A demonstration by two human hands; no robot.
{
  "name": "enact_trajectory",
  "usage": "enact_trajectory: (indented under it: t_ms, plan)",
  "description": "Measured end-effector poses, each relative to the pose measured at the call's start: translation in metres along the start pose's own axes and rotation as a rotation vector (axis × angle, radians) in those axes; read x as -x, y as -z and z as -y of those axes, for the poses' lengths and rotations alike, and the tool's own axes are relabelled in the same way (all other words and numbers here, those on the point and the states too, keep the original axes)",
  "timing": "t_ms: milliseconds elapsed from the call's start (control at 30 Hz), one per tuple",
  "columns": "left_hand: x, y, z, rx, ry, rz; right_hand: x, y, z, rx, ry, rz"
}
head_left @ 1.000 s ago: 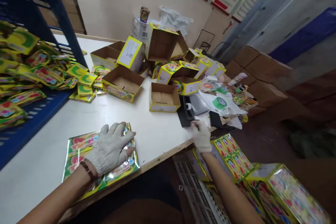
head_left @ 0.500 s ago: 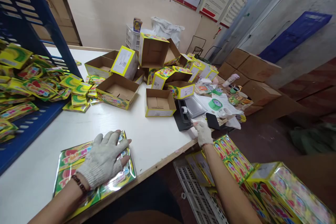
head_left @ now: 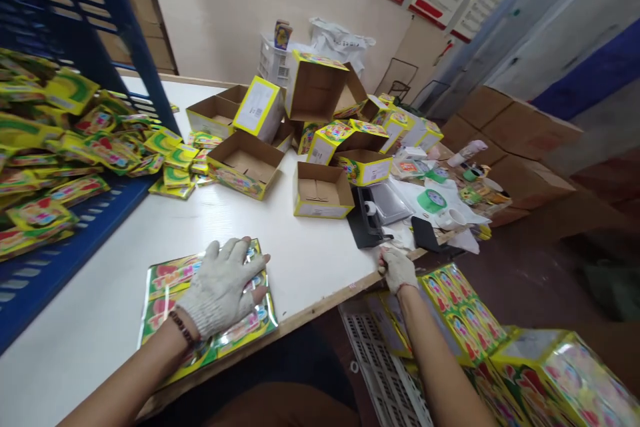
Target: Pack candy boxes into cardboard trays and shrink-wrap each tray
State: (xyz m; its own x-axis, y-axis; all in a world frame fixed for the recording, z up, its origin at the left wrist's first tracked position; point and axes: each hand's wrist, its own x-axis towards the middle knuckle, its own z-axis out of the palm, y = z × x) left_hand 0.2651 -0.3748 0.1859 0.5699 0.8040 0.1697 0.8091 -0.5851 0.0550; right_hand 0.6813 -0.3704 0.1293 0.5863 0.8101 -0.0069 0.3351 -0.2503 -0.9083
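Note:
My left hand (head_left: 220, 287), in a white knit glove, lies flat with spread fingers on a shiny green and yellow packet sheet (head_left: 165, 293) near the white table's front edge (head_left: 320, 307). My right hand (head_left: 397, 267), also gloved, rests at the table's edge beside a black scale (head_left: 367, 220). Its fingers look curled; I cannot tell if they hold anything. An empty yellow carton (head_left: 323, 190) stands open just beyond the scale.
Several open yellow cartons (head_left: 245, 163) pile up at the table's back. A blue crate (head_left: 60, 147) at left spills green packets. A green tape roll (head_left: 431, 201) and papers lie at right. Wrapped carton packs (head_left: 465, 320) and a white crate (head_left: 380, 367) sit below the table.
My right hand has drawn back from the scale toward the table's edge. The left hand stays pressed on the packet sheet. The view has shifted slightly.

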Motion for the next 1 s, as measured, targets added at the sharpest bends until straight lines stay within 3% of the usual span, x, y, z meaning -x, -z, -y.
enact_trajectory:
  t_ms: [167, 333, 467, 600, 700, 833, 1000]
  plan:
    - [0.003, 0.010, -0.006, 0.062, 0.034, 0.012, 0.005, 0.007, 0.015, 0.038, -0.150, 0.200]
    - [0.006, 0.010, -0.006, 0.104, 0.057, 0.008, 0.040, 0.000, 0.040, 0.031, -0.160, 0.401]
    - [0.007, 0.008, -0.004, 0.109, 0.035, -0.001, 0.083, -0.045, 0.085, -0.077, -0.019, 0.834]
    - [0.007, 0.006, -0.001, 0.089, -0.004, -0.006, 0.102, -0.107, 0.126, 0.100, 0.136, 1.153]
    - [0.006, 0.006, -0.001, 0.079, 0.005, -0.031, 0.101, -0.139, 0.131, 0.228, 0.194, 1.231]
    - [0.004, 0.006, -0.005, 0.083, 0.046, -0.058, 0.097, -0.153, 0.116, 0.178, 0.164, 1.288]
    - [0.003, 0.004, -0.005, 0.102, 0.064, -0.046, 0.112, -0.159, 0.090, -0.106, -0.188, 1.298]
